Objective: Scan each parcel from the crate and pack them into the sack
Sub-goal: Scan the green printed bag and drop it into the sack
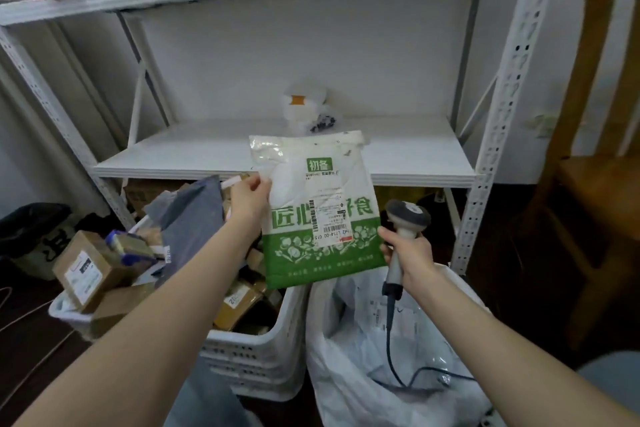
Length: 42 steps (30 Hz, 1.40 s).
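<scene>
One flat plastic parcel, one scanner

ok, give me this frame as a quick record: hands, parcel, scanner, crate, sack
left hand: pinches the left edge of the green-and-white parcel, held up
right hand: grips the scanner by its handle, beside the parcel
label: faces the camera
crate: white, holds cardboard boxes and a grey mailer
sack: white, open, right of the crate

The parcel is white above, green below with white vegetable print; the crate white.
</scene>
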Tool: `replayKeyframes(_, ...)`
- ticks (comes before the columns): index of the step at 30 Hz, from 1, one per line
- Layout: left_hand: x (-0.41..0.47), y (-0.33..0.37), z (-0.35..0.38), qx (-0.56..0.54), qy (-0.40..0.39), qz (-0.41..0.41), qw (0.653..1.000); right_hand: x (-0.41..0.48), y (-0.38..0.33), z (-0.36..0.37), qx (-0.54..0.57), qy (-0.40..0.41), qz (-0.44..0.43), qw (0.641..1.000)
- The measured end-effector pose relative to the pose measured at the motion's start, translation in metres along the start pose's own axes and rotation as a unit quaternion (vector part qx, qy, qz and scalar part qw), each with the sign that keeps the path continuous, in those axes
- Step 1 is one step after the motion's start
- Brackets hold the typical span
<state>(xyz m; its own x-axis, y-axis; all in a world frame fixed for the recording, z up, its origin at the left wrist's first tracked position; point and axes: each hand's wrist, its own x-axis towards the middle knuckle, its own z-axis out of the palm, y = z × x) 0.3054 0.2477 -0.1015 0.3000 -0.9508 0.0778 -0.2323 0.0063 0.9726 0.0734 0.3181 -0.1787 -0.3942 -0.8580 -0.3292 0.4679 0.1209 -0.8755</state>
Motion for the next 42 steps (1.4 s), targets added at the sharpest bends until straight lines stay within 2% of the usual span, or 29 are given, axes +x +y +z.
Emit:
replayKeyframes(3,-0.008,-0.024,0.015,-0.081,-0.049,-0.068,0.993,0.009,0.019,-0.014,-0.022,0.037,0.038,0.998)
replayKeyframes(5,-0.011,-0.036,0.02,-0.061,-0.099,-0.093,0.989,0.014,0.031,-0.024,-0.029,0.074,0.054,0.995)
replayKeyframes(8,-0.022,-0.06,0.024,-0.011,-0.23,-0.137,0.963,0.021,0.043,-0.038,-0.035,0.135,0.057,0.989)
replayKeyframes(11,-0.035,-0.098,0.03,0.015,-0.283,-0.19,0.94,0.027,0.051,-0.049,-0.036,0.164,0.055,0.984)
replayKeyframes(15,-0.047,-0.124,0.045,0.003,-0.193,-0.188,0.963,0.029,0.057,-0.056,-0.035,0.162,0.055,0.985)
replayKeyframes(22,-0.034,-0.124,0.061,0.044,-0.149,-0.149,0.977,0.009,0.058,-0.066,-0.009,0.13,0.025,0.991)
replayKeyframes(24,-0.033,-0.128,0.066,0.048,-0.139,-0.15,0.978,-0.005,0.061,-0.068,-0.033,0.104,0.028,0.994)
replayKeyframes(28,-0.037,-0.135,0.075,0.061,-0.13,-0.162,0.976,-0.038,0.072,-0.067,-0.099,0.032,0.05,0.993)
replayKeyframes(33,-0.04,-0.141,0.079,0.078,-0.133,-0.173,0.973,-0.063,0.079,-0.064,-0.141,-0.014,0.073,0.987)
replayKeyframes(42,-0.046,-0.136,0.08,0.066,-0.144,-0.172,0.972,-0.069,0.078,-0.067,-0.144,-0.011,0.1,0.984)
